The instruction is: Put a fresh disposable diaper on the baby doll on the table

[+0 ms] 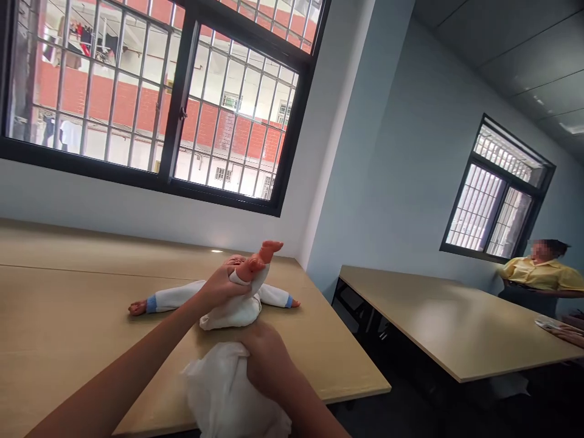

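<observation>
A baby doll (232, 311) in white clothes with blue cuffs lies on its back on the wooden table, its arms stretched out to both sides. My left hand (223, 283) is closed around the doll's legs and holds them raised, with the bare feet (262, 258) sticking out above. Nearer to me, my right hand (269, 359) is a fist gripping a thin, white, crumpled cloth or sheet (219, 386) that hangs over the table's front edge. The exact kind of this white thing cannot be made out. The doll's head is hidden behind its body and my hand.
The doll's table (68, 340) stands against the wall under a barred window (228, 115). To the right, across a dark gap, is a second table (420, 310). A person in a yellow top (538, 274) is beyond it, and another person's hand (566, 333) shows at the right edge.
</observation>
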A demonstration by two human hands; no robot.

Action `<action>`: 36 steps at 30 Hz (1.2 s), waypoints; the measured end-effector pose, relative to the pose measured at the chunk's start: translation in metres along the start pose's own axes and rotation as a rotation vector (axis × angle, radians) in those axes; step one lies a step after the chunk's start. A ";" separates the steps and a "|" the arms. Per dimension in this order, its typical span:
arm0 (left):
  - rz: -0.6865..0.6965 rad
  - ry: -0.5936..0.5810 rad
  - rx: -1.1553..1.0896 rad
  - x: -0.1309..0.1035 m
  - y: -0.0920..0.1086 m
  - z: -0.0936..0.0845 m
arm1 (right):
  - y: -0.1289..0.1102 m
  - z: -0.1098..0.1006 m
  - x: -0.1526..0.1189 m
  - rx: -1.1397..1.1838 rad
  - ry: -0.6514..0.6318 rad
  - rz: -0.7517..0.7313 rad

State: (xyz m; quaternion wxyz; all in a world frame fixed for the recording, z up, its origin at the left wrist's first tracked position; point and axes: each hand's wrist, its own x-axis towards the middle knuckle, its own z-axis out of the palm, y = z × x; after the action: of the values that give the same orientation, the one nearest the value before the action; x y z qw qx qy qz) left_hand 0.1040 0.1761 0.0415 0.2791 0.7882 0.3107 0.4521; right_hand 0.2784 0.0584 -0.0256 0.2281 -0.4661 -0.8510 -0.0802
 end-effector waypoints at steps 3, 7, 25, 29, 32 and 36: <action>-0.023 0.033 -0.085 0.003 -0.004 -0.007 | 0.003 0.029 0.009 -0.154 -0.058 0.035; -0.019 0.021 -0.115 -0.002 -0.006 -0.006 | -0.014 0.046 0.014 -0.315 -0.012 0.232; -0.044 0.041 -0.198 -0.003 -0.006 -0.007 | -0.045 0.027 -0.020 0.067 -0.434 0.320; -0.115 0.051 -0.247 0.007 -0.008 -0.012 | -0.034 0.030 0.000 0.128 -0.483 0.263; -0.122 0.063 -0.263 0.016 -0.004 -0.019 | -0.024 0.037 0.017 0.175 -0.499 0.254; -0.103 0.068 -0.256 0.024 0.006 -0.027 | -0.009 0.056 0.046 0.202 -0.529 0.263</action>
State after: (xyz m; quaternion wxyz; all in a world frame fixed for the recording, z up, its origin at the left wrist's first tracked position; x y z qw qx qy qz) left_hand 0.0913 0.1945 0.0703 0.3895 0.7134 0.2996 0.4997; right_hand 0.2318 0.1079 -0.0529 0.0521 -0.5519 -0.8169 0.1591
